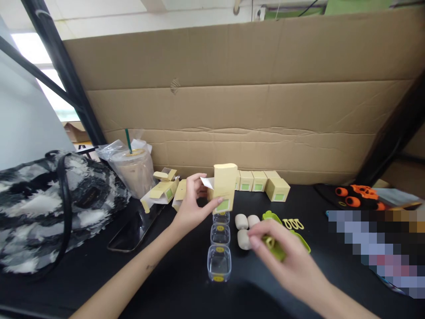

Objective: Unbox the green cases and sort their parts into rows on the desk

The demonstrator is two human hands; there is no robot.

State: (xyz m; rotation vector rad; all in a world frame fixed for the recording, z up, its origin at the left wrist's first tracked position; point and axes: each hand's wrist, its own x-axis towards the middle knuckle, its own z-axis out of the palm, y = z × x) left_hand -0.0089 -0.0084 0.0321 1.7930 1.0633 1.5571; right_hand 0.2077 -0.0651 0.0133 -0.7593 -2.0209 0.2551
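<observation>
My left hand grips a pale yellow carton with a green label, held upright with a white flap sticking out at its side. Below it, a row of clear square plastic cups with yellow smiley stickers runs toward me. Three off-white rounded blocks sit to the right of the cups. My right hand, curled and slightly blurred, holds a small green plastic piece beside these blocks. Bright green plastic parts lie partly hidden behind this hand, near several pale yellow rings.
More yellow cartons stand at the back, and opened ones lie left. A phone, a bagged drink cup and a black-and-white bag occupy the left. An orange-and-black object is right. Cardboard walls the back.
</observation>
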